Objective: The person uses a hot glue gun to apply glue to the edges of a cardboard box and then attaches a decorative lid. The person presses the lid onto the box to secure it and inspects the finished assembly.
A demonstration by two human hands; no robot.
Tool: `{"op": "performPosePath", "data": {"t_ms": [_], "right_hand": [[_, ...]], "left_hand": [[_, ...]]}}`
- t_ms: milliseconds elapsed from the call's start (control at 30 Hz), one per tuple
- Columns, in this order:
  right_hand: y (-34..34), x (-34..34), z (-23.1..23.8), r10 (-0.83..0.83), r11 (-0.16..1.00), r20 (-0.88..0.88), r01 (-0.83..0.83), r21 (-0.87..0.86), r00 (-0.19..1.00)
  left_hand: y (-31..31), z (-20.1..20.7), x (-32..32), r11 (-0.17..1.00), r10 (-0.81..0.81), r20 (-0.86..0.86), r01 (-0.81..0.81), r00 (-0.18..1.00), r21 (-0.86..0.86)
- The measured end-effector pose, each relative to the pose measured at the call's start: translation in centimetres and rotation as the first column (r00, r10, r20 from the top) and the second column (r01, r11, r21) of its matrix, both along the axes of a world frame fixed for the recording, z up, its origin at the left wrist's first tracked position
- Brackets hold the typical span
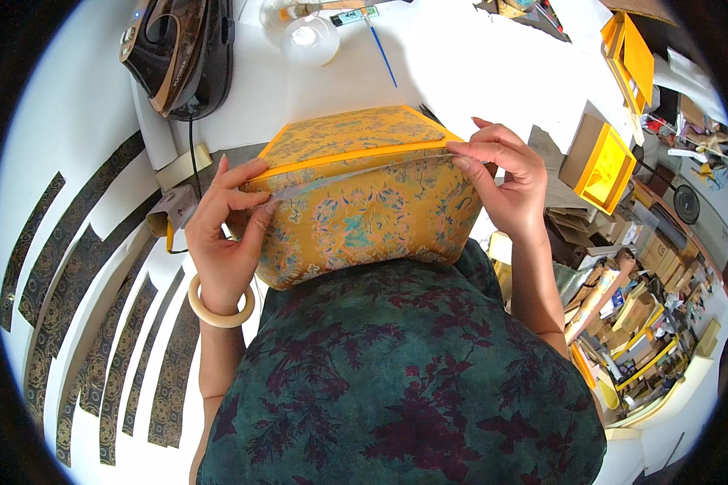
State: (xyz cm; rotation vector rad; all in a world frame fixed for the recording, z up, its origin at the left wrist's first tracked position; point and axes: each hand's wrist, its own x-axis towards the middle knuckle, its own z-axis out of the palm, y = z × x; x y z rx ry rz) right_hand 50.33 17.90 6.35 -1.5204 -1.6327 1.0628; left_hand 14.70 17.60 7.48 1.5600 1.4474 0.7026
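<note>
A yellow floral brocade cloth (364,222) drapes from the table's near edge down toward my lap. Just beyond its upper edge sits a flat, yellow-edged panel (348,131) covered in similar patterned cloth. My left hand (228,234), with a cream bangle at the wrist, pinches the cloth's upper left edge between thumb and fingers, its fingertips by the panel's corner. At the other end, my right hand (505,178) is closed on the upper right edge. Between both hands the edge runs fairly straight, with a pale, frayed-looking margin. The underside of the cloth is hidden.
A dark iron (178,61) stands at the far left, its cord trailing down. Beyond the panel are a white-capped translucent bottle (309,40) and a thin blue brush (383,56). Dark patterned strips (121,364) lie at left. At right stand an open yellow box (603,170) and piled cardboard (647,283).
</note>
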Motion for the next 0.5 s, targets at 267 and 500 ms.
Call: {"op": "performPosePath", "data": {"t_ms": [267,500], "right_hand": [[-0.3,0.5,-0.3,0.008,1.000,-0.029,-0.009,-0.026,1.000],[-0.5,0.9,-1.0,0.077,0.981,0.130,-0.098,0.166,0.989]], "left_hand": [[0.3,0.6,-0.3,0.989,-0.110,-0.119,0.120,0.987,0.082],[0.2,0.0,-0.7,0.981,-0.126,-0.125,0.142,0.984,0.132]]}}
